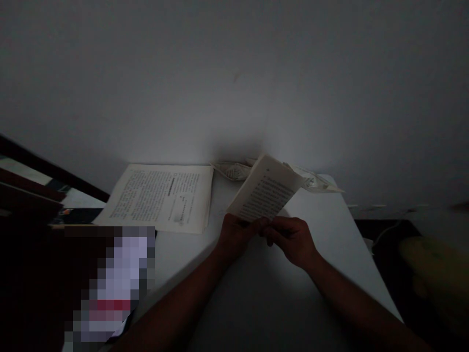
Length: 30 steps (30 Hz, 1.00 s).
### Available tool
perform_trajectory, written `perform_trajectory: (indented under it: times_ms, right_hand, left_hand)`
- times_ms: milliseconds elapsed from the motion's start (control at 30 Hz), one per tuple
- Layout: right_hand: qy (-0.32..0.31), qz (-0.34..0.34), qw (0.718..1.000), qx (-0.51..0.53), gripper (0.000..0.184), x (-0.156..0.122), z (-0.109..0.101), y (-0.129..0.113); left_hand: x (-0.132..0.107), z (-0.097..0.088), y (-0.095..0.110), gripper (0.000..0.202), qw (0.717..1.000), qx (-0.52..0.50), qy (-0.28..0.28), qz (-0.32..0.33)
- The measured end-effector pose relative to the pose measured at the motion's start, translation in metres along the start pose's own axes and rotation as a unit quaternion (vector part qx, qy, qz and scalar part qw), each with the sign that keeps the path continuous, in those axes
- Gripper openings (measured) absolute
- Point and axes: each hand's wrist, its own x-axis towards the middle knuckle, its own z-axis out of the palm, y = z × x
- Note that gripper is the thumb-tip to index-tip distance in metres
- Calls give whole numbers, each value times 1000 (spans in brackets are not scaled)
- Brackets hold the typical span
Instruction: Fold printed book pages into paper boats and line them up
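Both my hands meet over the middle of a white table (330, 234). My left hand (236, 237) and my right hand (291, 239) pinch the near edge of a folded printed page (266, 188), which stands tilted up between them. The fingers of both hands are closed on the paper's lower edge. Behind the page, against the wall, lie folded paper pieces (234, 170) and another crumpled folded sheet (317, 182).
A stack of printed pages (161, 195) lies flat at the table's left. A dark shelf or furniture edge (32, 188) stands at far left, with a blurred patch below it. A cable (388, 230) and a yellowish object (436, 264) lie in the dark at right. The plain wall rises behind.
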Motion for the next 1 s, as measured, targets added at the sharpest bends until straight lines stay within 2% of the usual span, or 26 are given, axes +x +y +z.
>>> perform_trajectory:
  times_ms: [133,267,500,600,767,900,1000]
  right_hand:
    - [16,-55,996,-74,18,0,-2,-3]
    - [14,-95,987,-132,21,-1,-4,-7]
    - [-16,-115,985,-130,21,0,-8,-5]
    - [-27,-103,987,-120,21,-3,-12,0]
    - [-39,-116,985,-117,18,-8,-19,4]
    - [-61,-106,989,-85,18,-8,-20,4]
    - [-69,-100,990,-75,19,-6,-20,2]
  left_hand:
    - [0,-2,-1,21,1000,-23,19,-8]
    - [-1,-6,-5,28,991,-76,58,-88]
    - [0,-11,-5,26,972,-197,41,-124]
    - [2,-16,-3,28,975,-179,10,-135]
    - [7,-25,-2,33,983,-104,-80,-131]
    - [6,-23,-2,34,991,-31,-51,-122]
    - [4,-21,-2,31,990,-60,-45,-118]
